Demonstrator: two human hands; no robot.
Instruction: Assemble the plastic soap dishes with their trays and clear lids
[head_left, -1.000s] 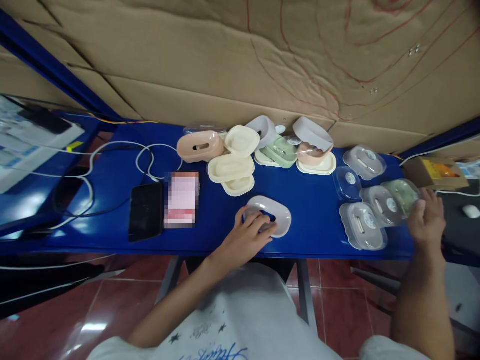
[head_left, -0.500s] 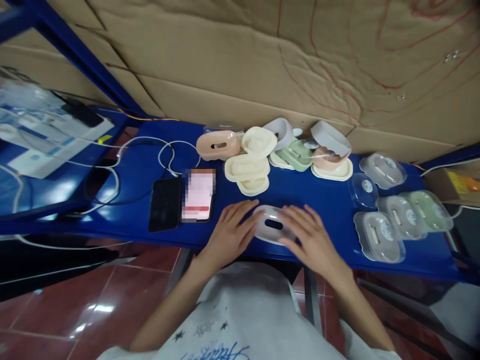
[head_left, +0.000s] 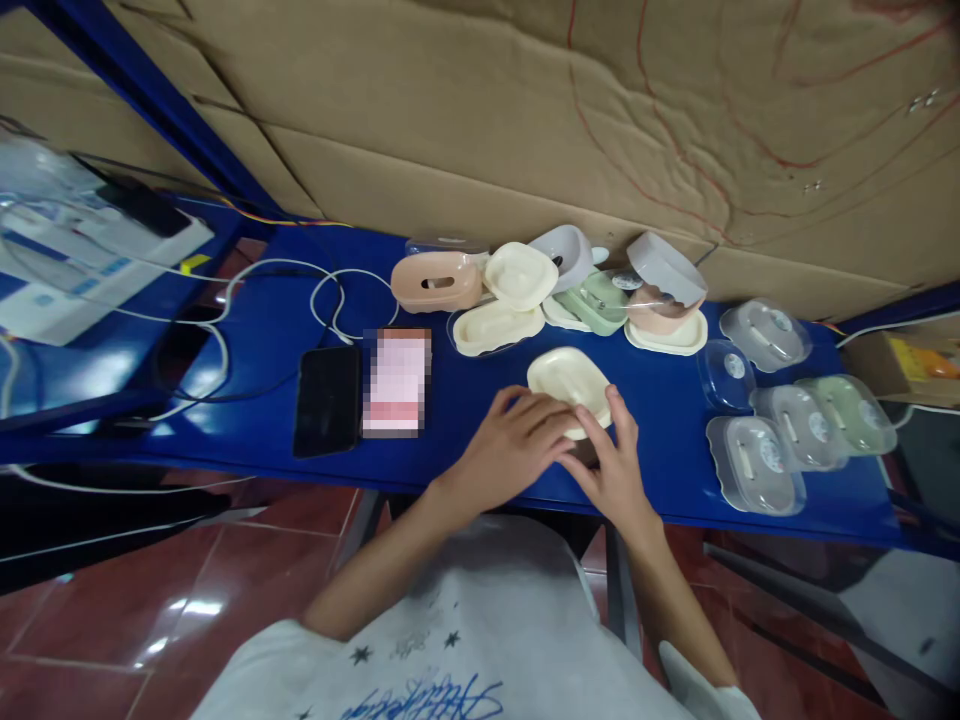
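Observation:
A cream rounded plastic dish (head_left: 568, 377) is tilted up over the front of the blue table, between my two hands. My left hand (head_left: 517, 445) is closed over its near left edge, fingers bent together. At its right side, my right hand (head_left: 611, 455) grips the edge between thumb and fingers. A darker patch shows beneath the dish; what lies there is mostly hidden by my fingers. Behind it are another cream dish (head_left: 521, 276), a longer cream tray (head_left: 499, 327) and a peach oval cover (head_left: 436, 282) with a slot.
Lilac (head_left: 664, 270) and green (head_left: 598, 303) plastic parts are piled at the back. Several clear-lidded cases (head_left: 757, 465) stand on the right. Two phones, one dark (head_left: 328, 400) and one lit (head_left: 397, 383), lie left, near white cables (head_left: 225, 350). Cardboard (head_left: 450, 120) lines the back.
A cream dish has left the pile and is now in my hands. The pale slotted cover between my hands is no longer visible. Both hands have closed in together.

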